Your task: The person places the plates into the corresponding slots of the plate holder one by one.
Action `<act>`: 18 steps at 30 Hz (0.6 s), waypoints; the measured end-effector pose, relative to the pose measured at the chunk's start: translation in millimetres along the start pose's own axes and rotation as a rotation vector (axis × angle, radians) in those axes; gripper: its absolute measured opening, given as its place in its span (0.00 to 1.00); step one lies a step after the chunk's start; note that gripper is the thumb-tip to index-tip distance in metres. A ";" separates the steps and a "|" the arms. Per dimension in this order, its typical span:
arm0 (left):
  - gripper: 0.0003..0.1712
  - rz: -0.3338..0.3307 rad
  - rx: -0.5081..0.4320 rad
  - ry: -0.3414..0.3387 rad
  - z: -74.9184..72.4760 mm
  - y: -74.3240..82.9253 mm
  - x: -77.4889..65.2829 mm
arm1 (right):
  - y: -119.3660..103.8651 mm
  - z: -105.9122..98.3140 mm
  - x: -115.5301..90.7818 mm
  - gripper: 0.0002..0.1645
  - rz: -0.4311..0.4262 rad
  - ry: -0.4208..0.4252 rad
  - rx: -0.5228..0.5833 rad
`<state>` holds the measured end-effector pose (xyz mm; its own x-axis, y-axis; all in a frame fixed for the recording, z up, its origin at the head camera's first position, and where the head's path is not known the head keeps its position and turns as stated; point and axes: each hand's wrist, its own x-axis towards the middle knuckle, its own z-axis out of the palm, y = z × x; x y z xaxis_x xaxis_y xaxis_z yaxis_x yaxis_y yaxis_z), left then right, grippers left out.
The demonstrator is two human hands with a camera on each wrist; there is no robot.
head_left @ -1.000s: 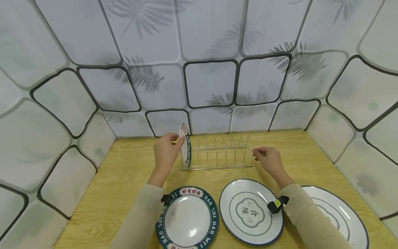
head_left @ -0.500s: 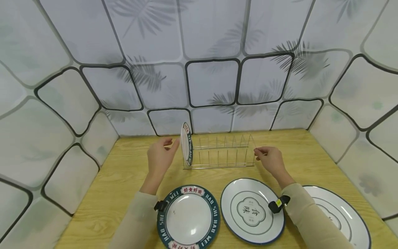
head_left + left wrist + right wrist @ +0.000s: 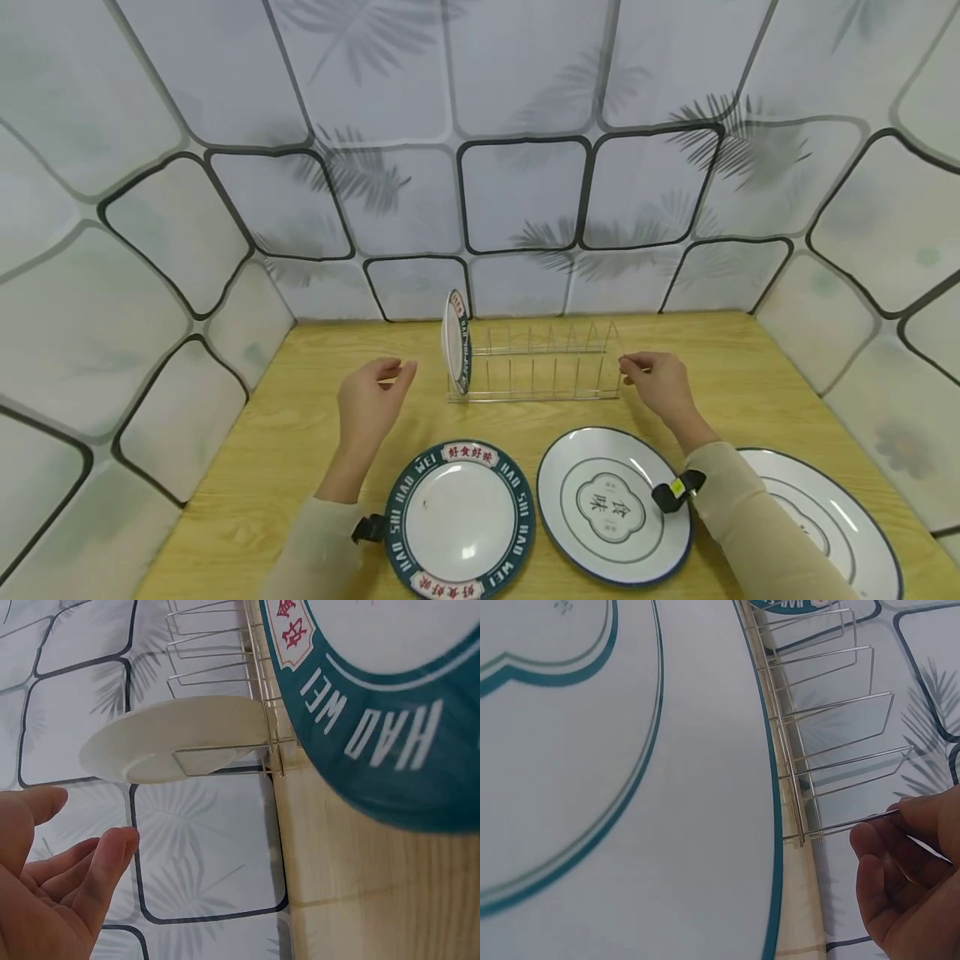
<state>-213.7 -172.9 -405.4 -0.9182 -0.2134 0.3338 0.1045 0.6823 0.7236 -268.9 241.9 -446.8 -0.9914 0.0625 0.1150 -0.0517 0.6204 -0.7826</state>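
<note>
A wire dish rack stands on the wooden table near the back wall. In its leftmost slot a plate with a dark green lettered rim stands on edge; the left wrist view shows its pale underside. My left hand is off to the left of that plate, apart from it, fingers relaxed and holding nothing. At the rack's right end my right hand pinches the end wire between thumb and fingertips, which the right wrist view shows up close.
A green-rimmed plate lies face up in front of the rack. To its right is a white plate with a blue edge. A larger white plate lies partly under my right forearm. Patterned walls enclose the back and sides.
My left hand has let go of the plate in the leftmost slot and moved left and toward me. The plate stays upright. My right hand keeps pinching the rack's end.
</note>
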 end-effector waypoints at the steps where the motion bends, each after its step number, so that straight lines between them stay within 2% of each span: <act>1: 0.26 -0.012 -0.012 -0.011 -0.7 -1.5 -2.4 | 0.2 -0.1 -0.2 0.20 0.001 -0.001 0.000; 8: 0.25 -0.080 -0.062 -0.110 -7.5 -14.6 -23.3 | 1.1 0.2 0.5 0.21 -0.001 -0.010 0.013; 13: 0.26 -0.145 -0.066 -0.187 -10.0 -22.6 -36.5 | 2.3 -0.2 1.2 0.20 -0.014 0.001 0.019; 18: 0.26 -0.193 -0.042 -0.229 -11.0 -26.0 -46.3 | 2.4 1.1 1.4 0.19 -0.029 0.003 0.026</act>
<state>-169.6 -188.4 -433.1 -0.9843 -0.1702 0.0464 -0.0690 0.6136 0.7866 -270.6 242.6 -449.3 -0.9890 0.0474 0.1398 -0.0835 0.6011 -0.7948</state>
